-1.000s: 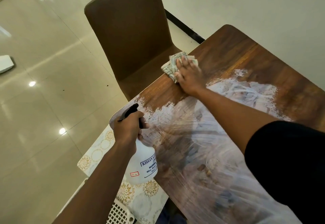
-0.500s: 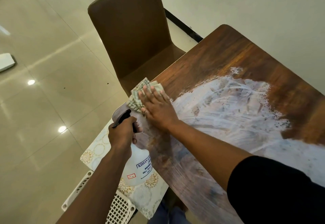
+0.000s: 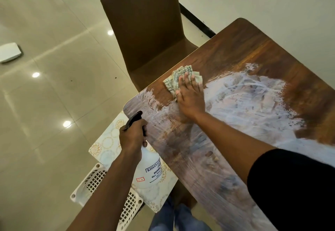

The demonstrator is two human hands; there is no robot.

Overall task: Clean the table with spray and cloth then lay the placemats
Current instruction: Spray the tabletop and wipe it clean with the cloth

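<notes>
The brown wooden table point(image 3: 241, 49) carries white smeared foam over its middle and near end. My right hand point(image 3: 190, 96) lies flat with straight fingers on a folded checked cloth point(image 3: 174, 81), pressing it to the table near the left edge. My left hand point(image 3: 133, 136) grips the black trigger head of a white spray bottle point(image 3: 152, 171), held off the table's near left corner. Cream placemats with gold flower patterns point(image 3: 107, 143) lie below the bottle, partly hidden by it and my forearm.
A brown chair point(image 3: 143, 26) stands at the table's left side, its seat close to the cloth. A white lattice stool or basket point(image 3: 94, 180) sits under the placemats. A white wall runs along the table's far side. Glossy tiled floor spreads to the left.
My right hand slid the cloth toward me along the left edge to the near corner, then away again to the mid edge. My left hand held the bottle nearly still.
</notes>
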